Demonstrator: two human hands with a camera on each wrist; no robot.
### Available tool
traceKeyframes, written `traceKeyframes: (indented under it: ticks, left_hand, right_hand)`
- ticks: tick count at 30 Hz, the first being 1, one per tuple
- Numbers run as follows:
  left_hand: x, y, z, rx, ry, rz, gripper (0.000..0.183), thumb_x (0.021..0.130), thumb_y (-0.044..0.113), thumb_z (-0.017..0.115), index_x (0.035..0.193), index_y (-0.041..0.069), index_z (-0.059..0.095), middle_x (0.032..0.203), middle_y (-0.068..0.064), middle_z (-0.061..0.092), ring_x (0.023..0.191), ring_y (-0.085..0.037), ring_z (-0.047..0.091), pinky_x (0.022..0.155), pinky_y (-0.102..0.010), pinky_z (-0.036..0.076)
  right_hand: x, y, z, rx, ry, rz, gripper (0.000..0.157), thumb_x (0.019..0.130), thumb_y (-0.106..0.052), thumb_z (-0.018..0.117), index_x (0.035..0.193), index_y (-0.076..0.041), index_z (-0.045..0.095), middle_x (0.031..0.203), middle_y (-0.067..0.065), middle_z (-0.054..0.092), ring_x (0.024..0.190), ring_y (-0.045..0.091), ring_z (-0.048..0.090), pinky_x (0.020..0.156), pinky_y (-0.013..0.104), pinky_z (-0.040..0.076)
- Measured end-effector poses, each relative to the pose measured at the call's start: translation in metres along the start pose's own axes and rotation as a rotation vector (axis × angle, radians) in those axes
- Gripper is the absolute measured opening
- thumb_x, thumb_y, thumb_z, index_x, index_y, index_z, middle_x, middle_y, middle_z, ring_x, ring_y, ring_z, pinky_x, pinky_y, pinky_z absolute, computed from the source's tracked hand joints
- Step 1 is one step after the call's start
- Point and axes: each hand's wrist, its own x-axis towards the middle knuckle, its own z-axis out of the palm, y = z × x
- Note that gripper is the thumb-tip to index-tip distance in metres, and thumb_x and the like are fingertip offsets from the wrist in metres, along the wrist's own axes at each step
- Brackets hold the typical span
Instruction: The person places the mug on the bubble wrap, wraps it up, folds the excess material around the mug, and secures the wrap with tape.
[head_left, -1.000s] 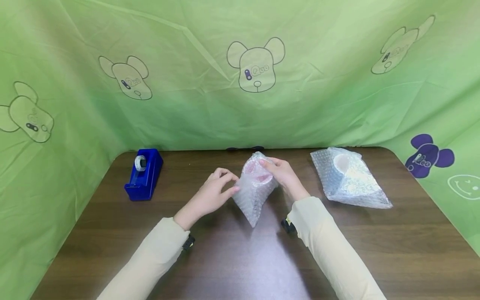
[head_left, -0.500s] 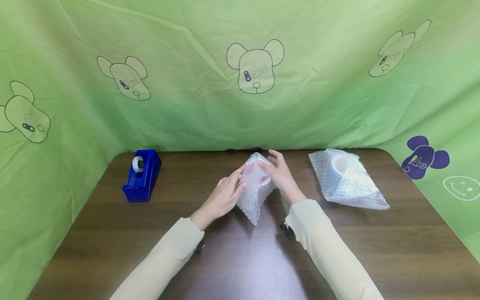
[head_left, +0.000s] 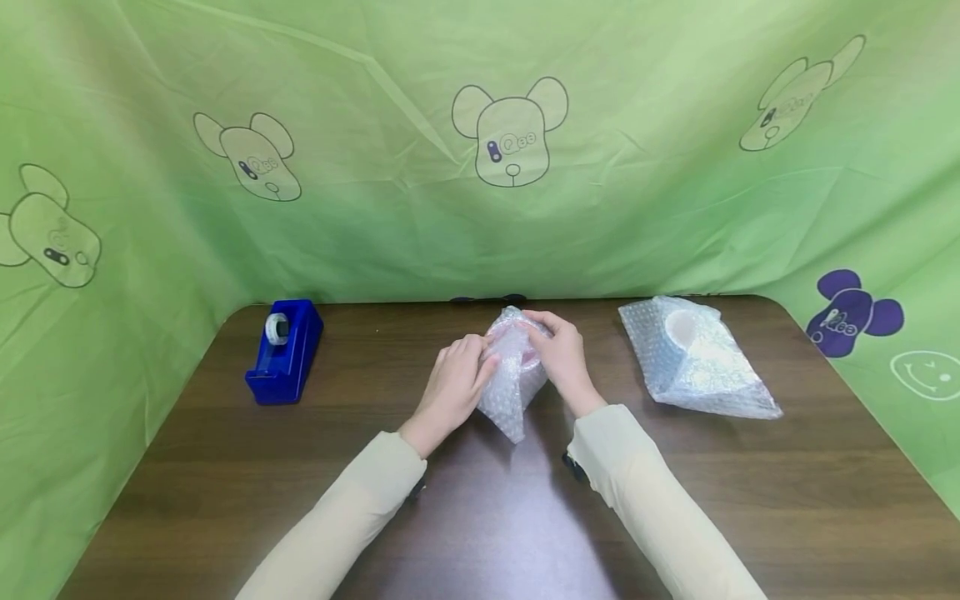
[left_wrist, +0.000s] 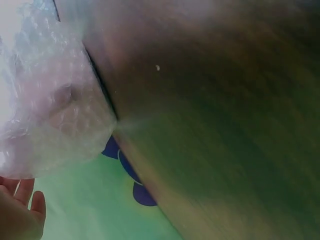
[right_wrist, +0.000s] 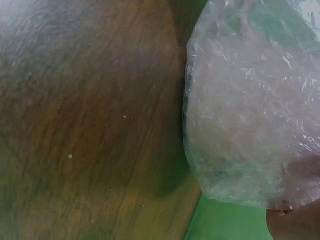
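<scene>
Both hands work on a bubble-wrap bundle (head_left: 510, 396) at the middle of the table's far half. Through the clear layers shows something round and pinkish, its kind blurred by the wrap. A folded flap of bubble wrap runs down the front to a pointed corner. My left hand (head_left: 453, 379) holds the bundle's left side, thumb on the front and fingers at the edge. My right hand (head_left: 562, 354) pinches the wrap at the upper right. In the right wrist view the bubble wrap (right_wrist: 250, 110) fills the right side; in the left wrist view bubble wrap (left_wrist: 60, 100) covers the upper left.
A blue tape dispenser (head_left: 288, 358) with a roll of tape (head_left: 277, 328) stands at the back left. A second bubble-wrapped bundle (head_left: 697, 358), with a round white end inside, lies at the back right. A green printed curtain (head_left: 360, 225) hangs behind the brown table (head_left: 225, 500).
My left hand has moved right, from the bundle's left corner onto its front, and the flap has come over the round opening. The right fingers have lifted and come down on the wrap again.
</scene>
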Motion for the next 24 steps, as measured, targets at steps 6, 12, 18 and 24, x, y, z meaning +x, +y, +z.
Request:
traceKeyframes:
  ticks: [6, 12, 18, 24]
  left_hand:
    - [0.002, 0.003, -0.001, 0.064, 0.014, -0.002, 0.023, 0.100, 0.030, 0.046, 0.093, 0.008, 0.052, 0.094, -0.005, 0.057, 0.090, -0.023, 0.054, 0.092, -0.039, 0.044]
    - [0.004, 0.005, -0.004, 0.041, -0.007, -0.037, 0.025, 0.098, 0.029, 0.051, 0.107, 0.007, 0.057, 0.105, -0.006, 0.062, 0.097, -0.023, 0.058, 0.091, -0.038, 0.045]
    - [0.009, 0.007, -0.007, 0.005, -0.002, -0.086, 0.018, 0.094, 0.027, 0.057, 0.100, 0.010, 0.059, 0.097, -0.004, 0.063, 0.087, -0.022, 0.057, 0.088, -0.039, 0.045]
    - [0.019, 0.007, -0.016, -0.029, -0.018, -0.148, 0.013, 0.087, 0.026, 0.066, 0.087, 0.013, 0.064, 0.088, 0.000, 0.067, 0.075, -0.018, 0.058, 0.071, -0.034, 0.050]
  right_hand:
    - [-0.003, 0.000, 0.000, -0.074, 0.001, -0.034, 0.033, 0.093, -0.012, 0.057, 0.126, -0.010, 0.063, 0.133, 0.011, 0.059, 0.120, 0.028, 0.057, 0.101, 0.041, 0.047]
    - [-0.006, 0.004, 0.000, -0.165, -0.040, -0.169, 0.036, 0.100, -0.016, 0.045, 0.132, -0.004, 0.056, 0.141, 0.012, 0.052, 0.134, 0.030, 0.045, 0.115, 0.042, 0.033]
    - [-0.011, 0.004, -0.008, -0.171, -0.186, -0.138, 0.047, 0.104, -0.031, 0.031, 0.143, -0.008, 0.043, 0.156, 0.016, 0.028, 0.142, 0.038, 0.029, 0.118, 0.054, 0.022]
    - [-0.013, 0.003, -0.013, -0.241, -0.308, -0.129, 0.065, 0.098, -0.040, 0.049, 0.151, -0.011, 0.026, 0.155, 0.024, 0.020, 0.140, 0.043, 0.028, 0.113, 0.061, 0.026]
